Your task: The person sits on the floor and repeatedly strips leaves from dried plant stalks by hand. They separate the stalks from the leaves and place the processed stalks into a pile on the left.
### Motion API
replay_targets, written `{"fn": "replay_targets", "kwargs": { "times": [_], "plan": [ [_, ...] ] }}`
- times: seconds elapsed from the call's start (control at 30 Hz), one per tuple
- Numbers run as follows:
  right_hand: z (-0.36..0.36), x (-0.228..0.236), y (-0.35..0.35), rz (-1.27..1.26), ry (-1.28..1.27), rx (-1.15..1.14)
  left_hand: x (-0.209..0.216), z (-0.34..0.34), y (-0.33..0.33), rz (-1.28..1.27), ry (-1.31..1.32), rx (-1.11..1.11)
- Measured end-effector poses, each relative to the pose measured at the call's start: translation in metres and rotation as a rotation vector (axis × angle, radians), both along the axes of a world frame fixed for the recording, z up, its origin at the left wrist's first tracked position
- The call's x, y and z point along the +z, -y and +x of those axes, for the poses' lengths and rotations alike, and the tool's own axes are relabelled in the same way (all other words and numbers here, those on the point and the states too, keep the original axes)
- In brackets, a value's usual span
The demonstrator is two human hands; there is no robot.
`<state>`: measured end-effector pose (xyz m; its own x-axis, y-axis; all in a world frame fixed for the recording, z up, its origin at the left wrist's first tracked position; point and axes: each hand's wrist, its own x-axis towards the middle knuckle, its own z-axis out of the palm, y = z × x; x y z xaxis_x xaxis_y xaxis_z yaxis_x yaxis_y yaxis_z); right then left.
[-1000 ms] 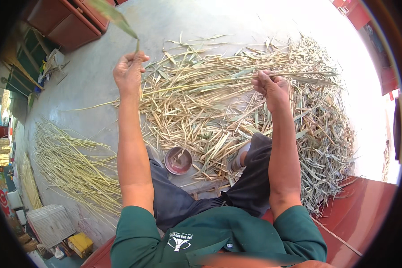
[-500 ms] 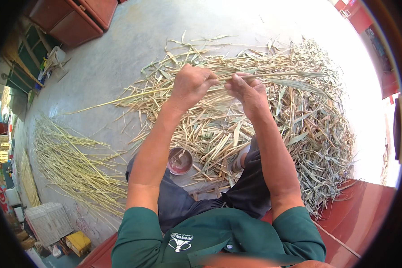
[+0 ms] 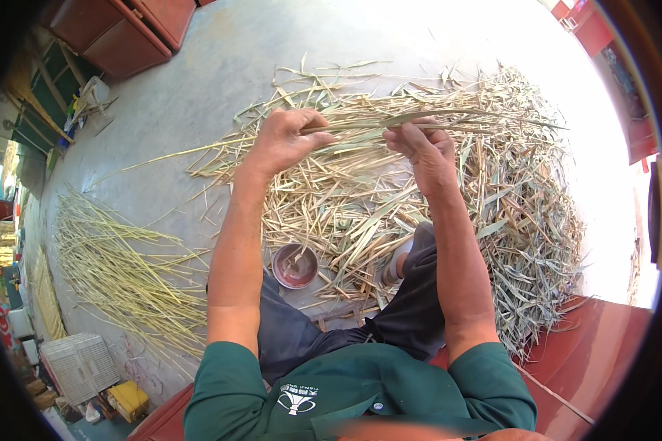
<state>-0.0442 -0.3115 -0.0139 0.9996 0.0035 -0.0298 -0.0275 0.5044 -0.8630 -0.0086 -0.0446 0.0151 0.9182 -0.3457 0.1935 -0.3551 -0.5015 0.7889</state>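
Currently, one long stalk [image 3: 198, 149] runs crosswise betw. my two hands, above a layer of dry litter [image 3: 331, 198] on the floor [image 3: 162, 95].

L hand [image 3: 279, 140]: thumb & fingers closed to a narrow pinch on the stalk; grip force can't be told. R hand [image 3: 428, 158]: fingertips drawn together on the leafy part. Bare end points to the floor's L side; leaf blades [image 3: 412, 115] extend past my R hand toward the floor's R side. Two-pt. hold prob. keeps the stalk level & steady, w/ the leafy length exposed betw. both hands.

Grey-green leaf heap [image 3: 529, 250]: floor's R side, joined to the litter. Bare stalks [image 3: 125, 279]: roughly parallel, floor's L side, well apart from the litter, presumably so the two materials don't mix.

Containers:
1. Bowl [image 3: 279, 275], purplish-brown, upright on floor near my legs [image 3: 412, 294], prob. for easy reach. Holds a pale, strip-like item; material unclear.
2. White mesh crate [image 3: 81, 367], floor's near-L corner. Contents can't be ID'd.
3. Yellow box [image 3: 129, 400], just beside crate. Interior not visible.
4. Red-brown cabinet [image 3: 129, 37], floor's far-L corner. Contents not visible.
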Motion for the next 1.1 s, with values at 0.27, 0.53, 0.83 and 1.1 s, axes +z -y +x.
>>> {"fn": "replay_targets", "kwargs": {
  "times": [0.27, 0.53, 0.83, 1.1],
  "plan": [
    [-0.004, 0.002, -0.011, 0.040, -0.066, -0.019, -0.011, -0.005, 0.044, -0.018, 0.495, 0.089],
    [0.001, -0.007, 0.003, -0.107, -0.258, -0.094, 0.039, 0.004, -0.030, -0.466, 0.081, 0.396],
    [0.001, -0.002, -0.006, -0.043, -0.224, -0.038, 0.000, 0.002, 0.005, 0.222, 0.206, 0.032],
    [0.004, 0.003, 0.016, -0.013, -0.159, -0.089, 0.002, 0.003, -0.022, 0.116, -0.163, 0.079]
  ]
}}
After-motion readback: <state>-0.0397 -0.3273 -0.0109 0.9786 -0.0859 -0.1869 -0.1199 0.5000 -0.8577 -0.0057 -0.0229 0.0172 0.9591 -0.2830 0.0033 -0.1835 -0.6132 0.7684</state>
